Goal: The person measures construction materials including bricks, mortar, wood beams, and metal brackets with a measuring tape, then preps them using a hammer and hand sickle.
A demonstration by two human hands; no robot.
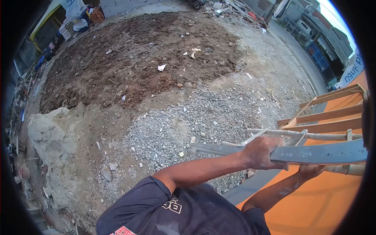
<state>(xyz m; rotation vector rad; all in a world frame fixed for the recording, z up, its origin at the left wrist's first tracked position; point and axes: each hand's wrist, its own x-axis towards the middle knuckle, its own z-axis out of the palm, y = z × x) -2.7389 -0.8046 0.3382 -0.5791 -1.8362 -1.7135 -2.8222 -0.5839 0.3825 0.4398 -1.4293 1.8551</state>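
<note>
A long grey bar (321, 152), smooth and flat-sided, runs across the right side of the view. My left hand (265, 152) is closed around it, with the arm stretched across my chest. Below the bar, my right hand (311, 171) is closed against its underside; the bar partly hides those fingers. A pale round pole (346, 169) lies just beside my right hand. Behind the bar is another thin wooden pole (313, 135), joined by short crosspieces. Dust marks my right forearm.
An orange wall (313, 199) stands close at the right, with wooden frame pieces (329, 113) beside it. Below lie grey gravel (196, 117), dark soil (117, 58) and a pale earth mound (55, 133). Stacked sacks (67, 30) are at the far left.
</note>
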